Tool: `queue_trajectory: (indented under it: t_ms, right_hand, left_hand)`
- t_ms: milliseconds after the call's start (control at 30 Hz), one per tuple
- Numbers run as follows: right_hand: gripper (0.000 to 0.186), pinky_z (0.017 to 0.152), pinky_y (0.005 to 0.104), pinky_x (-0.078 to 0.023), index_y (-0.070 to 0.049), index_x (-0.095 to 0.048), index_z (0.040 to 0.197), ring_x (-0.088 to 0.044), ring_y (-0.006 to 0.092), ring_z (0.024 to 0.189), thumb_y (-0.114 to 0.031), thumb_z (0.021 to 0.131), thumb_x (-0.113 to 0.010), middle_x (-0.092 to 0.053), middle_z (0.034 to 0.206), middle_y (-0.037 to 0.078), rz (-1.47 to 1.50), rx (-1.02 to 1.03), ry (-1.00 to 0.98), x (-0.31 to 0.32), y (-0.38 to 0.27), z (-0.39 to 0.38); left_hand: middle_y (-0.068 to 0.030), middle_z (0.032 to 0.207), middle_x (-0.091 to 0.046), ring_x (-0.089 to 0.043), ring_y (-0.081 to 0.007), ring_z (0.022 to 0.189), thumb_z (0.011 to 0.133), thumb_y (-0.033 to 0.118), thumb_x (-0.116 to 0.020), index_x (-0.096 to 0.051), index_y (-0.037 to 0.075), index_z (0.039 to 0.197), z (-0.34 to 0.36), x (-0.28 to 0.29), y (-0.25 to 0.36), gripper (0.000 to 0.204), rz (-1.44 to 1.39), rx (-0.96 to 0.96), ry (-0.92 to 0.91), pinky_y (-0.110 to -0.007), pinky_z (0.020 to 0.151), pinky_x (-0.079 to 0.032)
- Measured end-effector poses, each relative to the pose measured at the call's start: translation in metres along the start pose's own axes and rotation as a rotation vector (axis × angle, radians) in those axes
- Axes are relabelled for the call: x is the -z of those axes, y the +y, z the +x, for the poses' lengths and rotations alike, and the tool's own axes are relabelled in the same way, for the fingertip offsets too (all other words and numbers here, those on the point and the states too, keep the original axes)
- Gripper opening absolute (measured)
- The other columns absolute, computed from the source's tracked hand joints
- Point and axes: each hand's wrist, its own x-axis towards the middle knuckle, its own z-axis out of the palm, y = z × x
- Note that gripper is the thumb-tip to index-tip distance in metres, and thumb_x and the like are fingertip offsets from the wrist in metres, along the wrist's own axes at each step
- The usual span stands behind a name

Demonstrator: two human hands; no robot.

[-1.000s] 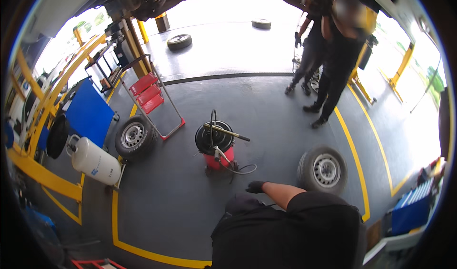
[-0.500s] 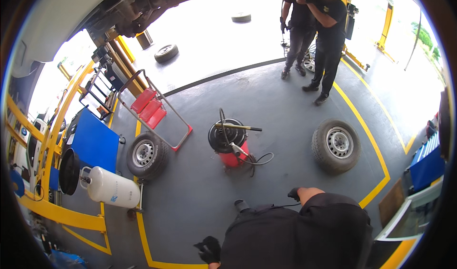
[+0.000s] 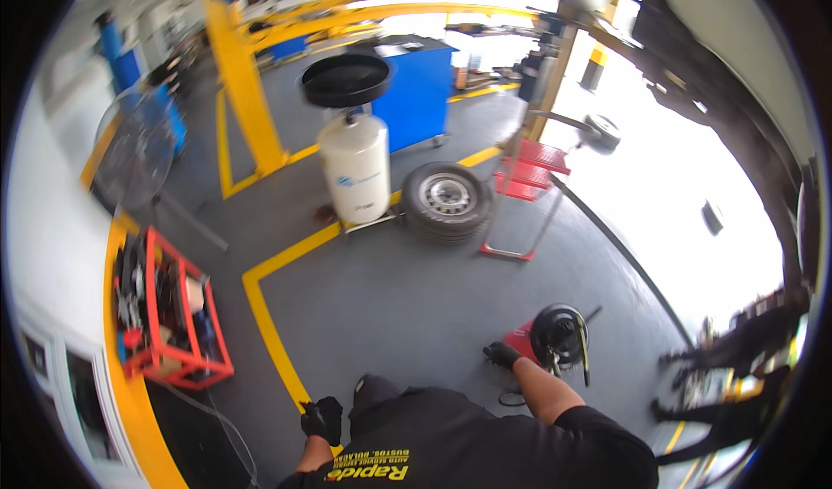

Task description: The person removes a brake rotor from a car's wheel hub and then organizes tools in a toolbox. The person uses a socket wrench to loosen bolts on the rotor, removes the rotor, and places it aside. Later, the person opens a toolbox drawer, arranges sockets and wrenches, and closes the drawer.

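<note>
My left hand (image 3: 322, 420), in a black glove, hangs low at my left side above the yellow floor line. Its fingers are slightly apart, and nothing shows in them. My right hand (image 3: 501, 355), also gloved in black, is stretched forward with loosely extended fingers and no visible object. Nearest to it stands a red bucket-type grease pump (image 3: 523, 340) with a round black lid (image 3: 559, 333), a long handle and a hose. The hand overlaps the bucket's left edge in the picture; whether they touch, I cannot tell.
A white oil drainer (image 3: 355, 164) with a black pan stands ahead, beside stacked wheels (image 3: 446, 199) and a red step stool (image 3: 530, 173). A blue cabinet (image 3: 420, 90) is behind. At left are a red tool cart (image 3: 186, 316) and a fan (image 3: 134, 147). People (image 3: 737, 385) stand at right.
My view has swung left, bringing the tool cart and fan into sight. The grease pump now appears lower right, close to my right hand. My left hand shows higher in the picture.
</note>
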Motion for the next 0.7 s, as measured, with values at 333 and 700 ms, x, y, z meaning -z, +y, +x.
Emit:
queue_trajectory:
  t_ms: [333,700]
  right_hand:
    - [0.058,0.084,0.0935,-0.033,-0.021,-0.062,0.146,-0.073,0.0354,0.114,-0.058,0.102,-0.060,-0.075,0.130,0.013,-0.386,0.236,-0.668,-0.081,0.001,0.144]
    - [0.033,0.093,0.0465,-0.060,-0.006,-0.070,0.126,-0.074,0.0277,0.101,-0.033,0.109,-0.058,-0.077,0.103,0.016,0.898,-0.876,-0.766,0.033,0.035,0.533]
  left_hand:
    - [-0.0241,0.135,-0.073,-0.064,-0.0462,0.132,0.108,0.075,-0.033,-0.073,0.010,0.134,0.108,-0.005,0.062,0.081,0.846,0.388,0.164,-0.053,0.109,-0.051]
    - [-0.0341,0.124,-0.071,-0.067,-0.0528,0.118,0.104,0.062,-0.060,-0.062,0.002,0.140,0.469,-0.101,0.447,0.070,0.763,-0.216,0.028,-0.057,0.102,-0.053]
